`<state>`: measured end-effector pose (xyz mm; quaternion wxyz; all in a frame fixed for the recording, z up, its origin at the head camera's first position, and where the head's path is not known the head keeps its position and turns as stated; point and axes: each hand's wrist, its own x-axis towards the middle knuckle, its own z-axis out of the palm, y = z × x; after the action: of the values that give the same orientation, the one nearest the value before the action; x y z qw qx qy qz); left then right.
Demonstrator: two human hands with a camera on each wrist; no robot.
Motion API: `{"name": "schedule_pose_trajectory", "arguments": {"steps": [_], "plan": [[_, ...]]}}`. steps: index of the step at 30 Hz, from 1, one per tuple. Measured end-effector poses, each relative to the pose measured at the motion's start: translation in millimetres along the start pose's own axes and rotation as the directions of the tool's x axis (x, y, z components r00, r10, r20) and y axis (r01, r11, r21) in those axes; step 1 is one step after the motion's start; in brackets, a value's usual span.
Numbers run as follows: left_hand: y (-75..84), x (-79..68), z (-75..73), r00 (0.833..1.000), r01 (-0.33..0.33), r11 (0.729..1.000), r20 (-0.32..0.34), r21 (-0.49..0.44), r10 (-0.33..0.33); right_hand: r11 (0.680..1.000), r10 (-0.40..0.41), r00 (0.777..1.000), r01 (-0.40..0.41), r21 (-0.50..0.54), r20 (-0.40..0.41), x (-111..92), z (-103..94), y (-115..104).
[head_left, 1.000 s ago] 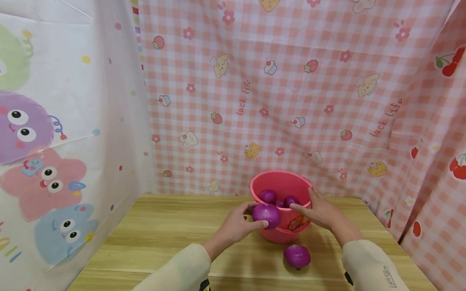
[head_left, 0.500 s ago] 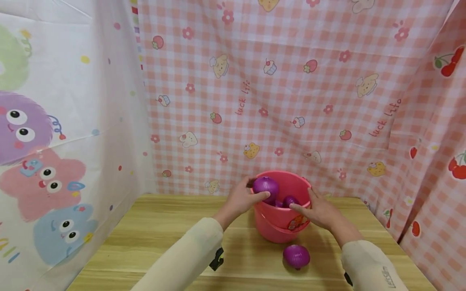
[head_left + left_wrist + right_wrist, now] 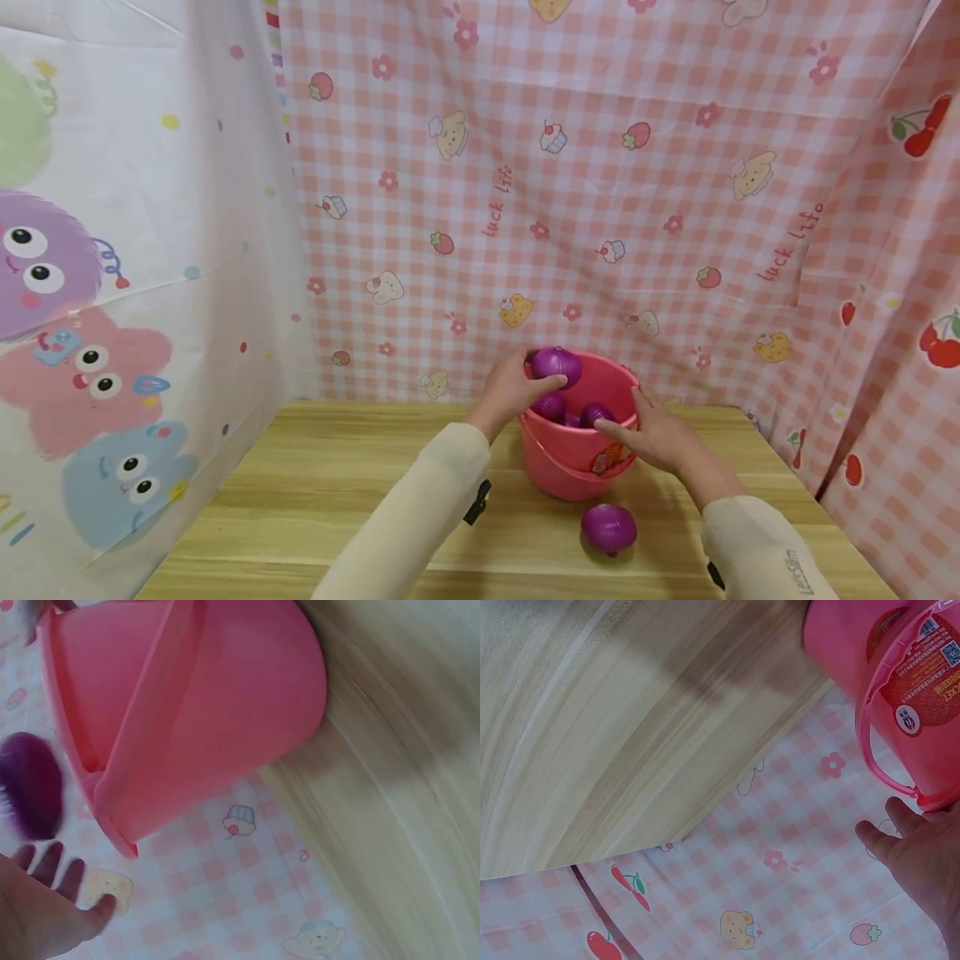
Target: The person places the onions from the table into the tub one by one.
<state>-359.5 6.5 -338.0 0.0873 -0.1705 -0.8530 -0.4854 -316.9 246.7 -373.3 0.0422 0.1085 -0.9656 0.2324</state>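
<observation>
In the head view my left hand [image 3: 516,385] holds a purple onion [image 3: 557,367] over the left side of a pink bucket [image 3: 573,479], thumb on its near side. The left wrist view shows this onion [image 3: 31,787] blurred at the fingertips, above the bucket's rim. My right hand [image 3: 663,429] holds the bucket by its right rim, the thumb reaching across the front edge. Inside lie more onions, one on the left [image 3: 550,407] and one on the right [image 3: 597,414], partly hidden by the rim. Another onion [image 3: 609,528] rests on the table in front.
The wooden table [image 3: 315,500] runs back to a pink checked cloth [image 3: 420,150]. A white cartoon cloth [image 3: 225,208] hangs at the left, and more pink cloth [image 3: 892,333] at the right. The bucket's handle [image 3: 864,727] hangs down against its side.
My left hand has lifted the onion from in front of the bucket, up over its rim and further back. The right hand stays on the rim; the onion on the table has not moved.
</observation>
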Motion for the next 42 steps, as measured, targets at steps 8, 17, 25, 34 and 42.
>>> {"name": "schedule_pose_trajectory", "arguments": {"steps": [8, 17, 25, 34, 42], "plan": [[-11.7, 0.3, -6.1, 0.999, -0.039, 0.994, 0.040, 0.099, 0.035, 1.000, 0.005, 1.000, -0.005, 0.016, 0.006, 2, 1.6, -3], [-26.0, -8.0, -4.3, 0.976, -0.131, 0.991, 0.176, -0.012, 0.131, 1.000, -0.005, 1.000, 0.005, 0.013, 0.001, 1, 1.9, -4], [-31.7, -19.5, 5.9, 0.981, 0.060, 0.986, 0.175, 0.157, -0.087, 0.999, -0.017, 1.000, 0.018, 0.030, -0.017, 0, 5.2, -1], [-27.3, -25.0, 5.7, 0.964, 0.076, 0.938, 0.216, 0.338, -0.156, 0.991, -0.063, 0.995, 0.072, 0.115, -0.079, 1, 10.3, 1], [-25.3, -25.9, 4.5, 0.959, 0.098, 0.925, 0.213, 0.368, -0.187, 0.944, -0.175, 0.965, 0.221, 0.245, -0.195, -5, 19.3, 7]]}}
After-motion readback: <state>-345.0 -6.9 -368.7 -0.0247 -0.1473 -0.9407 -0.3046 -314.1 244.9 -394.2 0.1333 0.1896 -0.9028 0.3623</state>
